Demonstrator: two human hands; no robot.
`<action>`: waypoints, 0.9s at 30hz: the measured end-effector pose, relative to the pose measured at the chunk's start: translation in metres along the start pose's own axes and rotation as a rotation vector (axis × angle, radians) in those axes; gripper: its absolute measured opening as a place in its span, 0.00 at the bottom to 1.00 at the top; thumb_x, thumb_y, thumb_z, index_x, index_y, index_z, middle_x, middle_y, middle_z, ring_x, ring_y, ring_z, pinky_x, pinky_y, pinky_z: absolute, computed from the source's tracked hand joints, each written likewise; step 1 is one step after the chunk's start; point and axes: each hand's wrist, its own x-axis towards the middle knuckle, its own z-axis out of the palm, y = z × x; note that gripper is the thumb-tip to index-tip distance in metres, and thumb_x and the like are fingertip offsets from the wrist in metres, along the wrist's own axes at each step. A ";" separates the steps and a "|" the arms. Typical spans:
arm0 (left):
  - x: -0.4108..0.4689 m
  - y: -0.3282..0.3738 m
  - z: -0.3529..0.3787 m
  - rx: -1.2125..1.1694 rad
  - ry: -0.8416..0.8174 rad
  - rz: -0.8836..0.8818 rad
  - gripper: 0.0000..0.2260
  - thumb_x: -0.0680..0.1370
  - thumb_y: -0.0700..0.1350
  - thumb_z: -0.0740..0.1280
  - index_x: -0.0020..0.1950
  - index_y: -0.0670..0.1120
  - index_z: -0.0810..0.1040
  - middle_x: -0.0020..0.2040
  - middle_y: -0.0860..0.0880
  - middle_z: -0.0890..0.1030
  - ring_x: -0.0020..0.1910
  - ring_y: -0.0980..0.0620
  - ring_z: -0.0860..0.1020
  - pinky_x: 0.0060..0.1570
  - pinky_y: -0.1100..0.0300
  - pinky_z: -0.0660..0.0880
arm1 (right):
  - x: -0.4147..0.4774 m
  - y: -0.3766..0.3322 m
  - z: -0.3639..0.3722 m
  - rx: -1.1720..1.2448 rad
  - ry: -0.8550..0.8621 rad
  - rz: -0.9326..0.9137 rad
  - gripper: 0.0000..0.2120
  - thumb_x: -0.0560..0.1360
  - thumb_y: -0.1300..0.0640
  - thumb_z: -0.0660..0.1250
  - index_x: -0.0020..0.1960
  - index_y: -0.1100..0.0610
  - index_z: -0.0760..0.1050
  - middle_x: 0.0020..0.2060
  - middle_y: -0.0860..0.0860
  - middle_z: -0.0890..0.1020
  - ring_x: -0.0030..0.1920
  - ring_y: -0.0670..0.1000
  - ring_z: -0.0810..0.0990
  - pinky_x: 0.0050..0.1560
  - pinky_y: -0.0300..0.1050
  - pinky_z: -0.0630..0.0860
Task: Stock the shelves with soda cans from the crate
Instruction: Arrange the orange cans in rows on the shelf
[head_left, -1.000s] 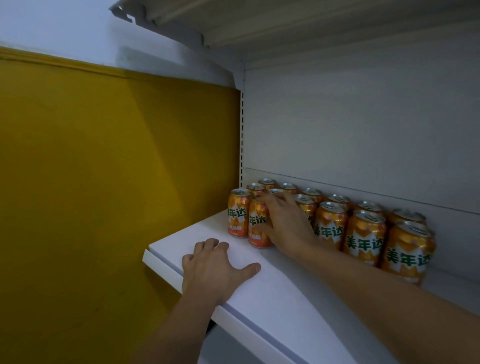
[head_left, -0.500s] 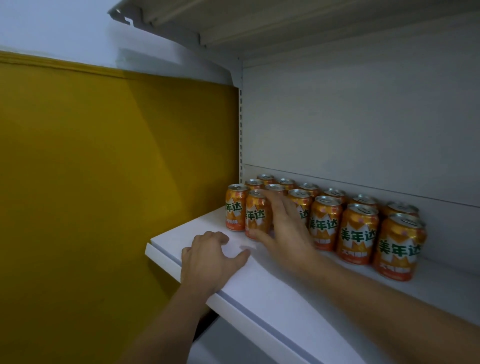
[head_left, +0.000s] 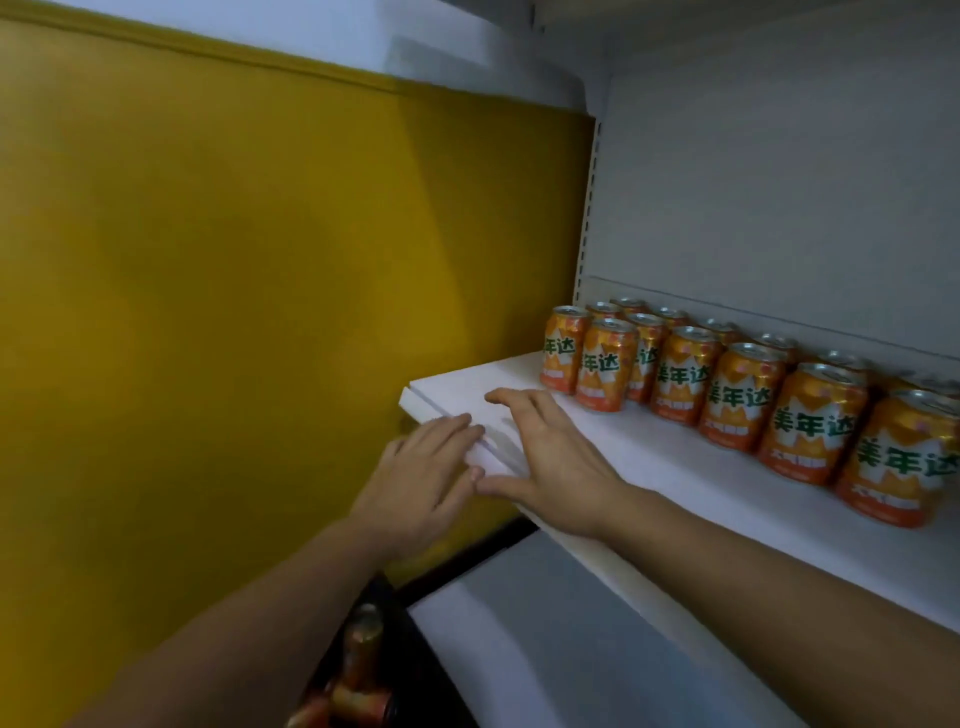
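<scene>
My white shelf (head_left: 675, 467) carries two rows of orange soda cans (head_left: 737, 400) standing upright along its back, front strip bare.

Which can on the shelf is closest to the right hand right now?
The front-row can second from the left end, standing slightly forward of its neighbours. It is nearest the right hand, which lies open on the shelf and touches no can.

Dim, even indoor light with a cool tint. The orange cans (head_left: 737, 395) carry soft highlights on their rims. Both hands (head_left: 421, 483) are slightly motion-blurred. Wide-angle distortion bends the white shelf (head_left: 675, 467) edge. The lower left corner is dark and unfocused.
</scene>
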 end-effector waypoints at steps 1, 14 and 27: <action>-0.012 -0.016 -0.008 0.049 0.010 -0.033 0.35 0.78 0.68 0.39 0.77 0.53 0.64 0.76 0.53 0.65 0.76 0.53 0.61 0.71 0.48 0.62 | 0.005 -0.009 0.008 -0.001 -0.008 -0.012 0.40 0.72 0.40 0.73 0.76 0.45 0.56 0.71 0.50 0.64 0.71 0.53 0.66 0.68 0.52 0.70; -0.211 -0.155 0.015 0.198 -0.302 -0.431 0.21 0.83 0.59 0.53 0.69 0.49 0.70 0.63 0.49 0.73 0.60 0.48 0.74 0.57 0.52 0.73 | 0.004 -0.084 0.220 0.177 -0.410 -0.049 0.36 0.74 0.41 0.72 0.75 0.43 0.55 0.67 0.48 0.65 0.67 0.54 0.68 0.60 0.53 0.74; -0.378 -0.221 0.201 -0.168 -0.887 -1.291 0.37 0.74 0.59 0.68 0.80 0.52 0.57 0.76 0.45 0.64 0.74 0.43 0.66 0.73 0.50 0.64 | -0.058 -0.104 0.482 0.035 -0.967 0.068 0.47 0.73 0.47 0.73 0.81 0.49 0.46 0.75 0.59 0.63 0.73 0.61 0.66 0.70 0.53 0.67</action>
